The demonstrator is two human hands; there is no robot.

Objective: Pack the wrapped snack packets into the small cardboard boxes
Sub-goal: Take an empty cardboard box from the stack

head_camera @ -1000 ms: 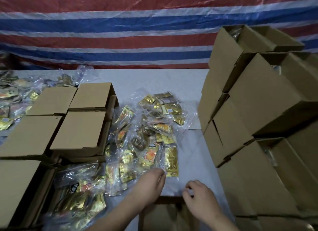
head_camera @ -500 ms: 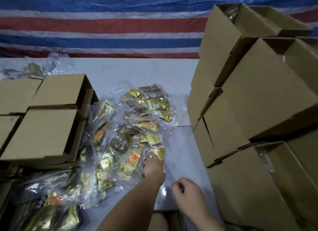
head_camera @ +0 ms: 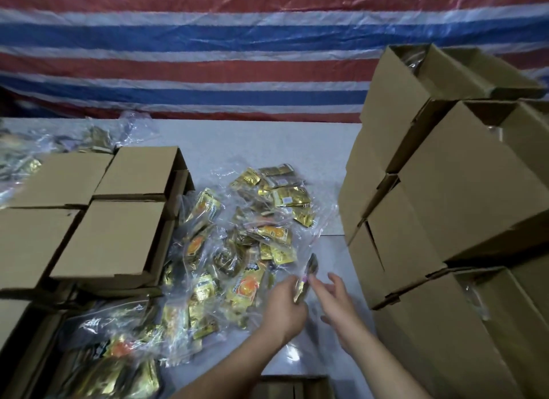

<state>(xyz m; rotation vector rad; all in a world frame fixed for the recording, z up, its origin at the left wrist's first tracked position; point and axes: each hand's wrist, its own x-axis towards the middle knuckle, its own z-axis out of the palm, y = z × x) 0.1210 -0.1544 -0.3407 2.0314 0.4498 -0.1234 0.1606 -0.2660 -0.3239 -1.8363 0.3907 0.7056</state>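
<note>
Gold snack packets in clear wrapping (head_camera: 249, 244) lie in a loose heap on the pale table. My left hand (head_camera: 283, 305) is at the heap's right edge, closed on one wrapped packet (head_camera: 309, 275) lifted on edge just off the pile. My right hand (head_camera: 335, 302) is beside it, fingers spread, fingertips close to the same packet. A small open cardboard box (head_camera: 292, 383) sits at the bottom edge under my forearms, mostly cut off.
Closed small boxes (head_camera: 118, 235) are stacked on the left. A tall leaning stack of open boxes (head_camera: 445, 220) stands on the right. More bagged packets (head_camera: 98, 360) lie at lower left and far left. A striped tarp (head_camera: 208, 57) hangs behind.
My left hand reached into the heap, then lifted one packet on edge. My right hand rose from near the box to beside the packet and spread its fingers. The camera view shifted.
</note>
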